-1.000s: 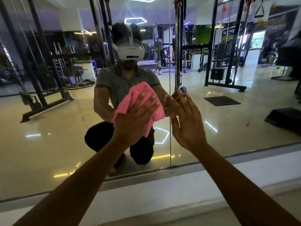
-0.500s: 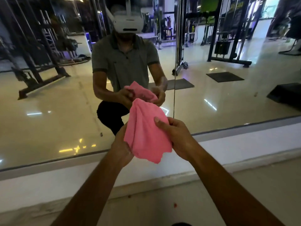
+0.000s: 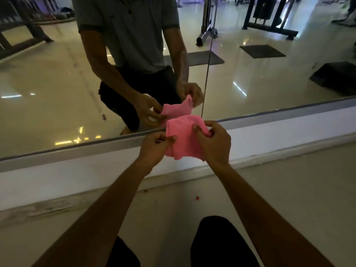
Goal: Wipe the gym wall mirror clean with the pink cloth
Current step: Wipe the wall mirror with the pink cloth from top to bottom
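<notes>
The pink cloth [image 3: 184, 140] hangs between both my hands, just in front of the mirror's lower edge and off the glass. My left hand [image 3: 154, 146] pinches its left edge. My right hand [image 3: 214, 142] grips its upper right part with curled fingers. The wall mirror [image 3: 57, 89] fills the upper half of the view, with a vertical seam [image 3: 207, 79] between two panels. It reflects a crouching person holding the same cloth.
A metal strip [image 3: 77, 146] runs along the mirror's bottom, above a white ledge [image 3: 67, 176] and a pale skirting. The light floor [image 3: 289, 189] lies below, with small red specks [image 3: 197, 198]. My dark-clad knees [image 3: 221, 239] show at the bottom. Gym machines and mats appear reflected.
The cloth came off the glass and dropped to the mirror's lower edge. My right hand left the mirror and took hold of the cloth. The view tilted downward.
</notes>
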Action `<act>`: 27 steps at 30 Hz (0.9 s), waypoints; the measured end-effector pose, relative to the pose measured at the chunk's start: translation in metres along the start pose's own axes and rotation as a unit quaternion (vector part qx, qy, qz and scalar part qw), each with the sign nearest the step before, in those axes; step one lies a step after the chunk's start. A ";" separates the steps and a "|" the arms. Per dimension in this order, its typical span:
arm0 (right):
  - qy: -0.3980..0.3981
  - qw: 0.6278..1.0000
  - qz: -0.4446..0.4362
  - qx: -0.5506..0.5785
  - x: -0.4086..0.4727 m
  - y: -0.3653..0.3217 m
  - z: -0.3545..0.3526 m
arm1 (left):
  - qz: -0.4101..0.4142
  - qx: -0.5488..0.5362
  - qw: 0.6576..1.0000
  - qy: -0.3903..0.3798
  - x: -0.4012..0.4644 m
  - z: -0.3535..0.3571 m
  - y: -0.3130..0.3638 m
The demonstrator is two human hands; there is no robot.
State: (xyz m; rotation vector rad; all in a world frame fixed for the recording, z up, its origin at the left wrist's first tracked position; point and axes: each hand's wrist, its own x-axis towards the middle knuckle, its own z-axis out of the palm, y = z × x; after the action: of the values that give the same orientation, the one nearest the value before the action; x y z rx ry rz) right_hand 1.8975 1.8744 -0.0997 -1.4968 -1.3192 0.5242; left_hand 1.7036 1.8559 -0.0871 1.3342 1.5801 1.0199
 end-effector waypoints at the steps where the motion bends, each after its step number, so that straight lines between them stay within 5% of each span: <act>1: 0.013 1.000 0.004 -0.003 -0.003 0.005 0.005 | 0.006 0.015 1.000 0.010 0.002 0.004 -0.004; 5: 0.054 0.998 0.025 0.012 -0.012 0.017 0.029 | 0.000 0.058 0.998 0.039 0.012 0.019 -0.026; 10: 0.119 0.986 0.041 0.106 -0.016 0.023 0.067 | -0.021 -0.014 0.999 0.032 0.027 0.024 -0.045; 14: 0.122 0.990 -0.067 0.010 -0.038 0.041 0.095 | -0.062 -0.030 0.996 0.060 0.035 0.022 -0.054; 16: 0.120 0.985 -0.108 -0.060 -0.046 0.058 0.107 | -0.049 0.051 0.990 0.125 0.029 0.015 -0.054; 18: 0.108 0.976 -0.154 -0.109 -0.044 0.074 0.117 | 0.073 0.203 0.954 0.208 0.016 0.006 -0.053; 21: 0.094 0.965 -0.190 -0.151 -0.038 0.089 0.122 | 0.287 0.375 0.834 0.285 0.006 -0.010 -0.057; 27: 0.078 0.965 -0.195 -0.158 -0.013 0.091 0.128 | 0.399 0.567 0.689 0.214 0.025 -0.046 -0.085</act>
State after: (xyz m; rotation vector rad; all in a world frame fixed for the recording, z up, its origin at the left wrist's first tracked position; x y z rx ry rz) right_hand 1.8284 1.9254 -0.2316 -1.4419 -1.5728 -0.0611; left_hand 1.6291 1.8676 -0.1528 3.0193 2.1379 0.7893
